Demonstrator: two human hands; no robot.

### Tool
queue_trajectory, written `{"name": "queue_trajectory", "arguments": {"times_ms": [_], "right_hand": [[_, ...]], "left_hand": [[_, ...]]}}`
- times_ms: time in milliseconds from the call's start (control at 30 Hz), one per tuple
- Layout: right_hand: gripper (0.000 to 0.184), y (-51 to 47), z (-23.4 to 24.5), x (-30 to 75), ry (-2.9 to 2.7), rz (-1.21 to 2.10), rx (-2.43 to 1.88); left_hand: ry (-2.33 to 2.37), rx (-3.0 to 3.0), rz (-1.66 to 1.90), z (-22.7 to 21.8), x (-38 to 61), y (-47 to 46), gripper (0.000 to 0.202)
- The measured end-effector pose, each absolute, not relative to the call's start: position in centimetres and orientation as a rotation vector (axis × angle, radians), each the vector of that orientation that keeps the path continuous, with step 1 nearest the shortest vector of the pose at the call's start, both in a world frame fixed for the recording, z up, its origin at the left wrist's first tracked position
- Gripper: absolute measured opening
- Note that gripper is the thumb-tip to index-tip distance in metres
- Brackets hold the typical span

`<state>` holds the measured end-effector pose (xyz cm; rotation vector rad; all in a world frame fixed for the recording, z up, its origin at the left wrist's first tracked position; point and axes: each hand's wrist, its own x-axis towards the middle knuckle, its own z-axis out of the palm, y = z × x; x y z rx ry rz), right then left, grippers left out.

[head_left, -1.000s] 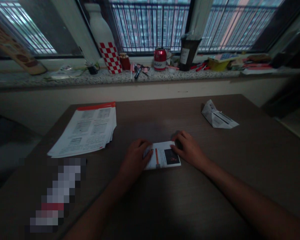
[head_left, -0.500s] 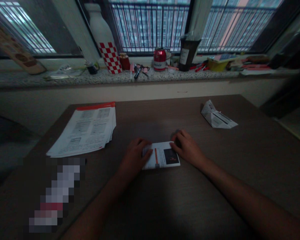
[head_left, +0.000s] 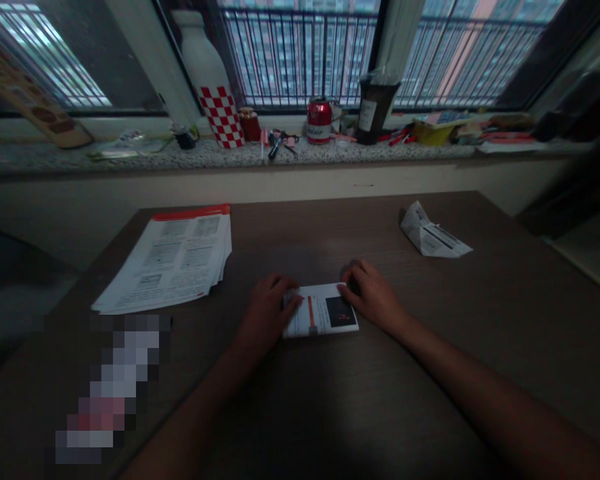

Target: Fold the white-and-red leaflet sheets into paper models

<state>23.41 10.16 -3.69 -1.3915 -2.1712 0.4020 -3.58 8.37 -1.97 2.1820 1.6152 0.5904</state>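
A small folded printed sheet (head_left: 323,312), white with an orange stripe and a dark picture, lies flat on the brown table (head_left: 430,373). My left hand (head_left: 267,313) presses its left edge with bent fingers. On the sheet's right top corner rests my right hand (head_left: 373,293), fingers curled down on the paper. Both hands hold the sheet against the table.
A stack of printed pages (head_left: 173,260) with a red top edge lies at the left. A folded paper shape (head_left: 430,235) sits at the far right of the table. The stone window sill (head_left: 130,157) carries a checked bottle (head_left: 213,80), a red can (head_left: 319,120), a dark cup (head_left: 373,110) and clutter.
My left hand has slid slightly left along the sheet's edge, uncovering a bit more paper. The right hand and the sheet stay put; the view shifted a little.
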Motion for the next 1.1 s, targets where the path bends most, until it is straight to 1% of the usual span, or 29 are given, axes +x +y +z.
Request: {"name": "queue_trajectory", "arguments": {"times_ms": [1100], "right_hand": [[0.010,10.12,-3.73,23.42,-2.145,0.406,-1.411]], "left_hand": [[1.607,2.133,0.586,-2.02,-3.87,9.00,0.016]]}}
